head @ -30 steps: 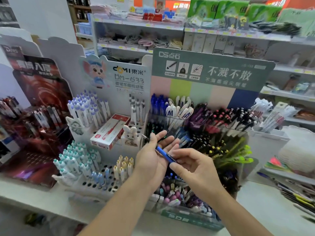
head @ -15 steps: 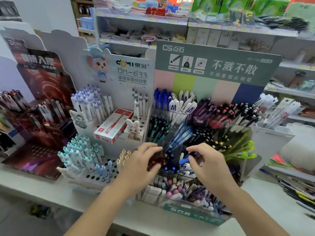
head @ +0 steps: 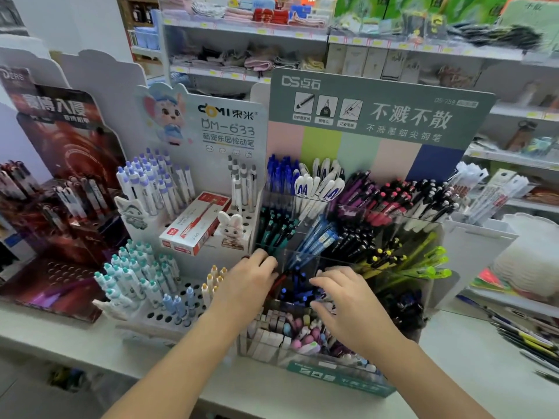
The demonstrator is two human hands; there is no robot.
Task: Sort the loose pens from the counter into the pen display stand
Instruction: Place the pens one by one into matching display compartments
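The pen display stand (head: 378, 116) has a green header board and clear tiers packed with pens. Both my hands reach into its lower middle compartment, where dark blue pens (head: 298, 290) stand. My left hand (head: 245, 285) curls over the compartment's left edge beside a red pen (head: 279, 281), and its fingertips are hidden. My right hand (head: 344, 306) hovers with fingers spread, index and thumb touching the blue pen tops. Loose pens (head: 526, 337) lie on the counter at the far right.
A white perforated pen stand (head: 157, 313) with a red box (head: 193, 222) on it sits left of the clear stand. Further left is a dark red display (head: 60, 207). The white counter (head: 469, 373) runs below, and shop shelves fill the background.
A second ago both hands held a blue pen in front of the stand. They have since moved forward and down into the blue-pen compartment, and the pen is no longer between my hands.
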